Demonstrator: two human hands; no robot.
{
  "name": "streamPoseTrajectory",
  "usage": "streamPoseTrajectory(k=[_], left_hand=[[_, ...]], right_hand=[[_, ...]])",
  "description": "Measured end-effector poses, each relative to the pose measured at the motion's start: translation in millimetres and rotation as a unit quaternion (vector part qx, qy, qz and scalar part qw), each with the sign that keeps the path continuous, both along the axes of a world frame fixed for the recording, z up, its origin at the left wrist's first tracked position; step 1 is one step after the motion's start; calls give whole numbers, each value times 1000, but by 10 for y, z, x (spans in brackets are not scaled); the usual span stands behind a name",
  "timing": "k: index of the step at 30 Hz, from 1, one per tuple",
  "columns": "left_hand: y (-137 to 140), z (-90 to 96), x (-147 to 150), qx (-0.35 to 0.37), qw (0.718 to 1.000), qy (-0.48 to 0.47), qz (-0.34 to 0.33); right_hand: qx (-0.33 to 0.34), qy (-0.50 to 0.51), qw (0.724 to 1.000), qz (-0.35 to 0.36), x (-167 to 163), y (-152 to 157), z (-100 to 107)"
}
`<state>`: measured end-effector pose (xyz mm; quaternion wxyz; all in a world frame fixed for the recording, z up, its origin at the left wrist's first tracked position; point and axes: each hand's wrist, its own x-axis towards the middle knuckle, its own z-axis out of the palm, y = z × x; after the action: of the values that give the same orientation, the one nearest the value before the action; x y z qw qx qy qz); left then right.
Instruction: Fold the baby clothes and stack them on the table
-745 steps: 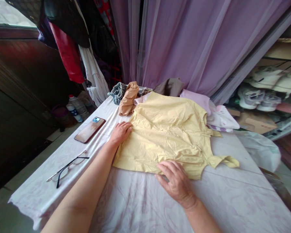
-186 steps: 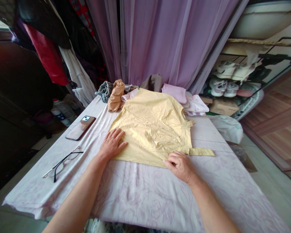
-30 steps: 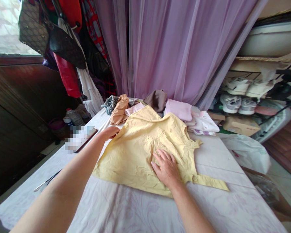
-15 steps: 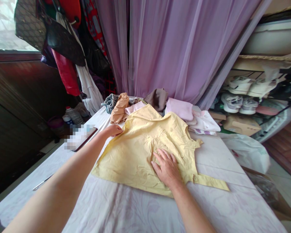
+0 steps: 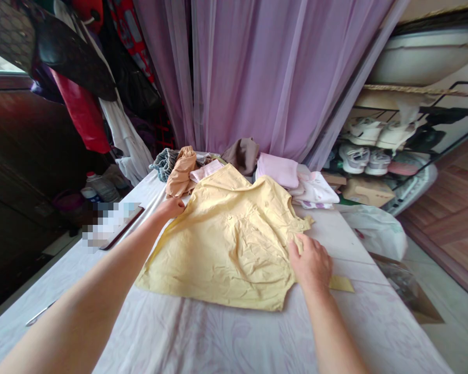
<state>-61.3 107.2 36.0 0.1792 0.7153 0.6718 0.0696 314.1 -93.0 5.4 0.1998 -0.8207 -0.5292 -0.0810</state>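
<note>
A creased yellow sleeveless garment (image 5: 218, 244) with small buttons lies spread on a bed-like surface (image 5: 171, 337) with a white patterned cloth. My left hand (image 5: 172, 209) is closed on its left edge, the fingertips partly hidden. On the right edge, below the armhole, my right hand (image 5: 312, 262) bends its fingers over the fabric, the thumb a little apart from them. A yellow strap (image 5: 342, 284) sticks out to the right from behind that hand. Wrinkles gather in the middle and right part of the garment.
Behind the garment lie an orange-brown cloth (image 5: 181, 174), a brown cloth (image 5: 242, 156), folded pink clothing (image 5: 276, 169) and a white printed piece (image 5: 320, 188). A partly blurred phone-like object (image 5: 120, 228) lies left. Shoes (image 5: 354, 157) fill a rack right.
My right hand has slid from the middle of the garment to its right edge, and its fingers are more bent. My left hand stays at the left edge. The view has turned slightly right.
</note>
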Motion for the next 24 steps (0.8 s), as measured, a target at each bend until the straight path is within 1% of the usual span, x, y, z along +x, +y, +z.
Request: streamPoseTrajectory(k=[1, 2, 3, 5, 7, 12, 16, 20, 24], left_hand=[[-5, 0, 10, 1, 1000, 17, -4], [-12, -3, 21, 4, 999, 34, -6], [-20, -8, 32, 10, 999, 46, -4], [-35, -27, 50, 22, 997, 67, 6], [-43, -49, 49, 34, 996, 85, 16], [-30, -73, -39, 42, 994, 98, 23], [-6, -73, -112, 38, 995, 88, 26], [18, -91, -161, 30, 998, 53, 24], [-29, -95, -216, 14, 999, -13, 32]], right_hand=[[-34, 1, 998, -46, 82, -12, 21], [-66, 3, 995, -75, 138, -20, 36], [-95, 5, 991, -89, 170, -23, 47], [-135, -1, 987, -90, 179, -13, 63], [-155, -6, 984, -82, 158, 7, 77], [-193, 39, 974, -114, 210, 12, 99], [-205, 44, 970, -119, 270, -15, 115], [-203, 49, 970, -120, 240, -24, 139], [-194, 39, 973, -117, 201, -26, 130]])
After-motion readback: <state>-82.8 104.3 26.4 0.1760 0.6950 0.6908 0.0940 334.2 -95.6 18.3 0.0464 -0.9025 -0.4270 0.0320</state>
